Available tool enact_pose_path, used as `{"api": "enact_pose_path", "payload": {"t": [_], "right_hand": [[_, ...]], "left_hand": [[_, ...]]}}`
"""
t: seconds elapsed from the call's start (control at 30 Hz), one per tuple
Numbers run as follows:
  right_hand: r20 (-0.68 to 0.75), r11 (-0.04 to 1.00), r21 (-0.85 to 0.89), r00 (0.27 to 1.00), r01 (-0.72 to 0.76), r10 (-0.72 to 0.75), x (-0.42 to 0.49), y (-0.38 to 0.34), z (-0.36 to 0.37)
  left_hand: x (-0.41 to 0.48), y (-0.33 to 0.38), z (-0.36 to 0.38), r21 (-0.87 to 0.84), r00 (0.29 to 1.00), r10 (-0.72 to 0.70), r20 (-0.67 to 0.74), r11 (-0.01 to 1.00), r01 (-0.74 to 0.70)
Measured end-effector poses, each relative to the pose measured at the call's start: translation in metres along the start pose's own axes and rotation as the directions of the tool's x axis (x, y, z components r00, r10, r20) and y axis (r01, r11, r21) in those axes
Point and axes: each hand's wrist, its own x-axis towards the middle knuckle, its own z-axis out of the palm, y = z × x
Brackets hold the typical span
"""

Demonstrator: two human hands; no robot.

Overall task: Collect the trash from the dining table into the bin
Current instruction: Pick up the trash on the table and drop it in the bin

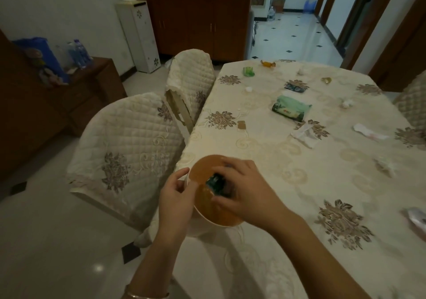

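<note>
Bin (205, 166), round, white outside with an orange-brown inside, sits at the near left edge of the counter (276, 183). Left grip (177, 195) pinches the bin's left rim, thumb on top, fingers curled at the wall. Right grip (244, 190) hangs right over the bin mouth, fingers clamped on a dark green wrapper (214, 183); the wrapper is inside the rim line, just above the orange lining, and whether it touches the lining I can't tell.

More trash further out on the counter, all well apart from both grips: green tissue pack (291, 108) mid-counter, dark packet (296, 86) behind it, small green wrapper (249, 71) and orange candy wrapper (267, 63) near the far edge, white cap (248, 88), crumpled tissue (347, 103), torn white wrapper (304, 135), flat white paper (366, 132) to the right.

Two quilted chairs (129, 142) stand along the counter's left side
</note>
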Motion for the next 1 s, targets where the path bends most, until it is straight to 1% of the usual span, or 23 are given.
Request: {"api": "enact_pose_path", "payload": {"t": [0.03,0.07,0.1,0.17,0.2,0.27,0.3,0.37,0.43,0.57,0.63,0.73,0.83,1.0], "right_hand": [[0.058,1.0,-0.021,0.998,0.0,0.001,0.002,0.0,0.006],[0.08,1.0,-0.021,0.997,0.003,-0.001,0.004,0.001,0.01],[0.057,1.0,0.008,0.998,0.009,-0.01,0.005,0.002,0.012],[-0.088,0.995,0.101,0.996,0.023,-0.014,0.009,0.008,0.01],[-0.173,0.992,0.127,0.985,0.011,0.011,0.012,0.013,0.008],[-0.298,0.982,0.167,0.946,-0.083,0.13,0.023,0.031,0.007],[-0.313,0.969,0.193,0.926,-0.156,0.212,0.029,0.043,0.009],[-0.271,0.931,0.205,0.897,-0.3,0.349,0.041,0.069,0.02],[-0.176,0.903,0.167,0.889,-0.397,0.423,0.05,0.093,0.038],[0.043,0.883,0.075,0.886,-0.463,0.461,0.059,0.121,0.076],[0.105,0.869,0.046,0.867,-0.493,0.486,0.062,0.127,0.09],[0.132,0.881,-0.027,0.872,-0.472,0.471,0.069,0.134,0.107],[0.142,0.915,-0.108,0.905,-0.39,0.402,0.072,0.14,0.119],[0.057,0.918,-0.11,0.919,-0.382,0.389,0.072,0.142,0.115]], "left_hand": [[0.0,0.0,-0.003,-0.005,1.0,0.0,-0.013,1.0,-0.001],[0.001,0.0,-0.006,-0.01,1.0,-0.001,-0.027,1.0,0.001],[0.002,0.0,-0.01,-0.014,0.999,-0.002,-0.043,1.0,0.001],[0.005,0.002,-0.015,-0.018,0.997,0.004,-0.08,1.0,-0.005],[0.006,0.004,-0.018,-0.019,0.995,0.01,-0.102,1.0,-0.012],[0.009,0.007,-0.021,-0.028,0.988,0.018,-0.153,0.999,-0.022],[0.011,0.009,-0.023,-0.035,0.984,0.021,-0.177,0.999,-0.028],[0.013,0.011,-0.027,-0.042,0.975,0.04,-0.218,0.998,-0.05],[0.016,0.014,-0.03,-0.013,0.966,0.085,-0.243,0.996,-0.091],[0.026,0.014,-0.037,0.003,0.94,0.11,-0.323,0.993,-0.115],[0.031,0.014,-0.04,0.009,0.932,0.101,-0.349,0.994,-0.105],[0.037,0.012,-0.045,0.004,0.92,0.084,-0.382,0.996,-0.089],[0.041,0.013,-0.048,-0.021,0.919,0.07,-0.388,0.996,-0.084],[0.045,0.013,-0.047,-0.009,0.929,0.071,-0.362,0.997,-0.08]]}}
